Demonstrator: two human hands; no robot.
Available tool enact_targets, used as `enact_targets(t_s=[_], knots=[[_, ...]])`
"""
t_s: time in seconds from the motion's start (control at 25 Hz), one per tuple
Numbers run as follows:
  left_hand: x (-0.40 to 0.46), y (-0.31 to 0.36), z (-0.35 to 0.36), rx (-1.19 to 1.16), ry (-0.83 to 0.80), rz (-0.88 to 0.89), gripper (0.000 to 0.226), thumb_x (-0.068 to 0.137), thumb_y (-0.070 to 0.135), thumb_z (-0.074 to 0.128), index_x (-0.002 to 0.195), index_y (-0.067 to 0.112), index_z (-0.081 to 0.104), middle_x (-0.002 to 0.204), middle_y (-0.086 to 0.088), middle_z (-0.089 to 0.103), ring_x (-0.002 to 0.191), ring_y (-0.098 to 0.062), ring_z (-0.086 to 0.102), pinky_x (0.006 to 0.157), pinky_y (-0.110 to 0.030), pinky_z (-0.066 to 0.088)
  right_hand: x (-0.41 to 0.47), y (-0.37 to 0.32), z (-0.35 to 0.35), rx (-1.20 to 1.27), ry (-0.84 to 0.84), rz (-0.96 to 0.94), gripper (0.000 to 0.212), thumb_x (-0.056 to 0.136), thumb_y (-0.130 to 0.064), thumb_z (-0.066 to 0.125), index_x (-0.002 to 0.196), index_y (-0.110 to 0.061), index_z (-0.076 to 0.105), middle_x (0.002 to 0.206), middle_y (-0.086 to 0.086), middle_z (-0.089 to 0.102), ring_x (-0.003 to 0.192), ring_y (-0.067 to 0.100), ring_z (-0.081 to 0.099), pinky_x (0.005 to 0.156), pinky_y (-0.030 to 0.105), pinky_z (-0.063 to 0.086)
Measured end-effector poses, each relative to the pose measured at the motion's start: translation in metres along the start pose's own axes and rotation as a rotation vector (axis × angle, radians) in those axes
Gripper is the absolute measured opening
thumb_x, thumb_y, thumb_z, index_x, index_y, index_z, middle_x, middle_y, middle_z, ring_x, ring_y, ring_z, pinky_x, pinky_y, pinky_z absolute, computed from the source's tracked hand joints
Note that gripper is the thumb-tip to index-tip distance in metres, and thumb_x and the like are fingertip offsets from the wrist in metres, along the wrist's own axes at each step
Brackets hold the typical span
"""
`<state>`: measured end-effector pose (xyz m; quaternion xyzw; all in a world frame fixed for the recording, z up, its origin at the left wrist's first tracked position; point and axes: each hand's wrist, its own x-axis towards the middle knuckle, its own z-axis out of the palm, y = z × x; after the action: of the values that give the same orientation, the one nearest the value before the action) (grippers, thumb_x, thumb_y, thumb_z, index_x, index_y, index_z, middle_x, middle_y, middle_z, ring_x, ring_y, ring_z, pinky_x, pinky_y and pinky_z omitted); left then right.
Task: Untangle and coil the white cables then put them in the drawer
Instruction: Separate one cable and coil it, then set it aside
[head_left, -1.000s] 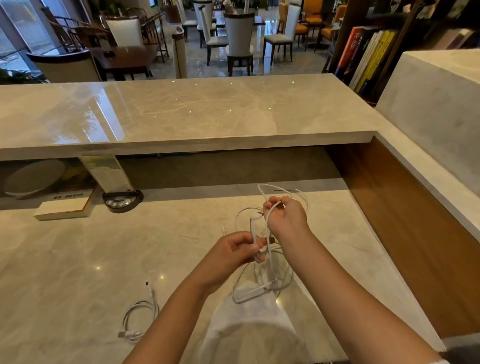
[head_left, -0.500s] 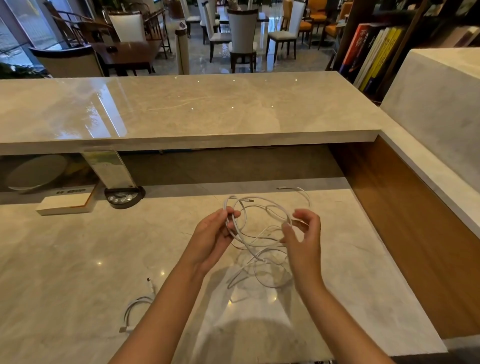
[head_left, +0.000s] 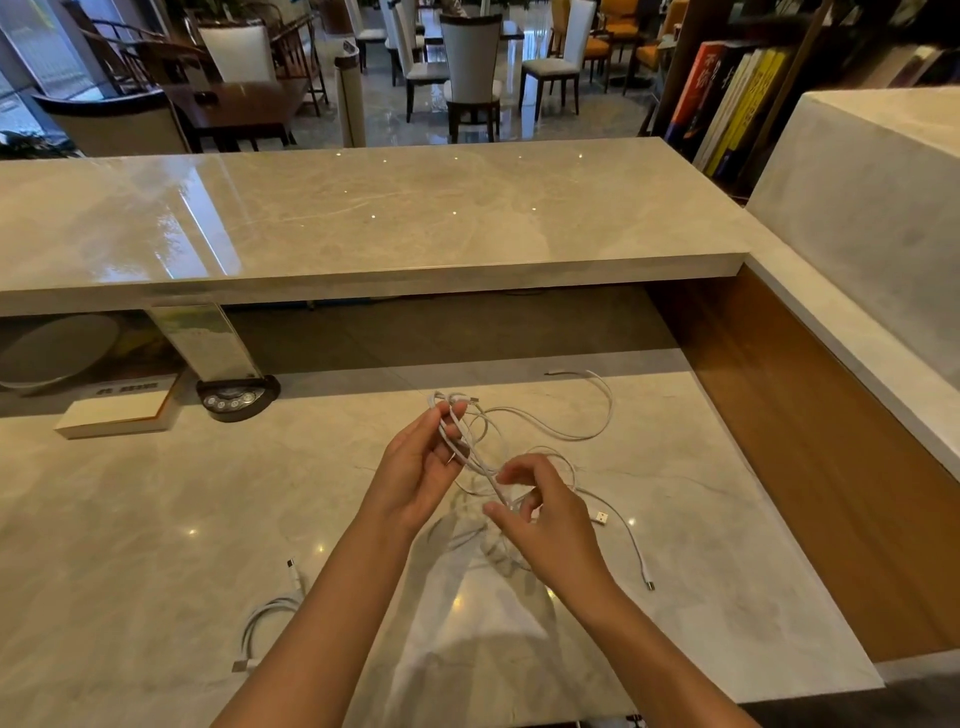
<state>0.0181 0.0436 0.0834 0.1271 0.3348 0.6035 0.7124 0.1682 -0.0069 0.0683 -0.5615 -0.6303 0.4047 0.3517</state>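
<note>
A tangle of white cables (head_left: 524, 423) hangs between my hands above the marble desk (head_left: 156, 519). My left hand (head_left: 421, 470) holds several strands bunched between thumb and fingers at the top of the tangle. My right hand (head_left: 545, 519) pinches strands lower down, its fingers curled. Loose loops trail onto the desk to the right, with a USB plug (head_left: 601, 517) and a thin end (head_left: 649, 584) lying flat. A second white cable (head_left: 270, 618), partly coiled, lies on the desk under my left forearm. No drawer is in view.
A raised marble counter (head_left: 363, 218) runs across behind the desk. Under it at left sit a white box (head_left: 117, 410), a black round device (head_left: 236, 397) and a pale disc (head_left: 52, 353). A wooden panel (head_left: 831, 457) walls the right side.
My hands have come closer together and the right hand dropped lower into the tangle. The cable loops have spread out to the right on the desk.
</note>
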Motion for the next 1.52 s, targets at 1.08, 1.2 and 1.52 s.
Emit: enact_targets(t_s=[1.08,1.2,1.52], knots=[[-0.038,0.023,-0.016,0.051,-0.002,0.042,0.02,0.092,0.011,0.041,0.09,0.005,0.06,0.068,-0.005,0.063,0.056,-0.009,0.061,0.067,-0.026,0.058,0.018,-0.017,-0.004,-0.006,-0.221,-0.191,0.033,0.089,-0.032,0.057,0.117,-0.043,0.045,0.105,-0.018,0.069,0.108,-0.004,0.056,0.096,0.018,0.038],[-0.041,0.023,-0.018,0.04,-0.052,0.045,0.016,0.076,0.018,0.067,0.087,0.006,0.071,0.065,-0.004,0.063,0.057,-0.011,0.063,0.067,-0.027,0.058,0.016,-0.013,-0.006,0.137,-0.323,-0.092,0.034,0.086,-0.021,0.063,0.109,-0.036,0.043,0.099,-0.018,0.071,0.104,-0.005,0.058,0.094,0.02,0.04],[-0.047,0.013,-0.01,0.331,-0.02,0.139,0.022,0.093,0.013,0.041,0.091,0.005,0.062,0.057,0.001,0.058,0.05,-0.006,0.056,0.059,-0.021,0.055,0.032,-0.008,-0.029,-0.125,-0.595,-0.106,0.015,0.09,-0.019,0.058,0.08,-0.027,0.065,0.063,-0.009,0.059,0.058,0.003,0.056,0.063,0.019,0.047]])
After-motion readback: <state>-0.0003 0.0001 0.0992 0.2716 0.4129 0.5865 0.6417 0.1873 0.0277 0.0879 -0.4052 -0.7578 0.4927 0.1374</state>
